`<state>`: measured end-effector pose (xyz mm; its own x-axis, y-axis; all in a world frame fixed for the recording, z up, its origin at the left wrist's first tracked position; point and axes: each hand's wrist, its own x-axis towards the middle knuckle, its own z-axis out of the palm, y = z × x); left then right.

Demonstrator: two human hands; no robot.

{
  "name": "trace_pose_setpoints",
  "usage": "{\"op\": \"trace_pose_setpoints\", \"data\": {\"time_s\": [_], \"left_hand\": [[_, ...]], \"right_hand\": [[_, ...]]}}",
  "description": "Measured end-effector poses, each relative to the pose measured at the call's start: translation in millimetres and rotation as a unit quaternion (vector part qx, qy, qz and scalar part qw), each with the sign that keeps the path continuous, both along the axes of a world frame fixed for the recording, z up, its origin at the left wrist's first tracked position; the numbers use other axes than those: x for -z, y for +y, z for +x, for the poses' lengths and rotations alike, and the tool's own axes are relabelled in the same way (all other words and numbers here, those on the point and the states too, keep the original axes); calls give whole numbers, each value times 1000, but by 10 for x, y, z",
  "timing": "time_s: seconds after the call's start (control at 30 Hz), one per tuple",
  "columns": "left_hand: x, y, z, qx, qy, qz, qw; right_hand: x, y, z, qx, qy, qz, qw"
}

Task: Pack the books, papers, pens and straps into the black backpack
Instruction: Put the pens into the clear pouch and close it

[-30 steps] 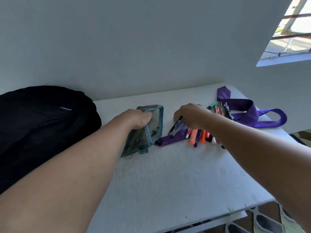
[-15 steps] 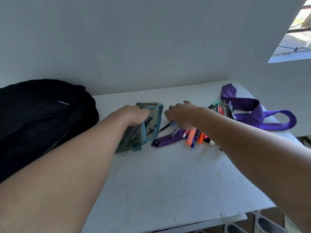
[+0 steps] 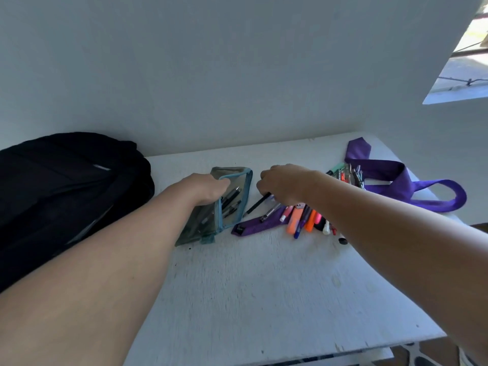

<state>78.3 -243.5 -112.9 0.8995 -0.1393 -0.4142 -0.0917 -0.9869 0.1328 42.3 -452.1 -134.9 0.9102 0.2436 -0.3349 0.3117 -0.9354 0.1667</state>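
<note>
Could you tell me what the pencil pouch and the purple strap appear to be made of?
Pencil pouch: seemingly clear soft plastic with teal fabric edging; pens show through its wall. Purple strap: likely woven fabric webbing with a matte finish; it lies flat and folds limply on the table.

White table point(image 3: 264, 299): backpack point(image 3: 66, 186), pens point(image 3: 303, 220)

Daylight comes in from the window point(image 3: 459, 62) at the upper right, where the opening is blown out to glare. The wall point(image 3: 211, 75) stays a cool, even grey-blue. The white table point(image 3: 264, 286) is softly lit, with faint shadows. The black backpack point(image 3: 52, 194) loses detail in darkness. Both forearms look stretched and slightly blurred toward the lower edges.
</note>
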Motion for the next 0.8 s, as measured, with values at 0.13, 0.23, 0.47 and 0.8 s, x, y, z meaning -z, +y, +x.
{"op": "trace_pose_setpoints", "data": {"time_s": [0.13, 0.23, 0.47, 0.8], "left_hand": [[-31, -33, -16, -1, -1, 2, 1000], [-67, -37, -49, -8, 2, -6, 1000], [-53, 42, -66, -39, 13, -58, 997], [6, 181, -98, -114, -7, -126, 985]], "right_hand": [[-116, -14, -42, -34, -64, -6, 997], [-173, -17, -64, -47, -204, 32, 977], [-294, 331, -36, 261, -268, 697, 612], [207, 1027, -145, 401, 16, 660, 635]]}}
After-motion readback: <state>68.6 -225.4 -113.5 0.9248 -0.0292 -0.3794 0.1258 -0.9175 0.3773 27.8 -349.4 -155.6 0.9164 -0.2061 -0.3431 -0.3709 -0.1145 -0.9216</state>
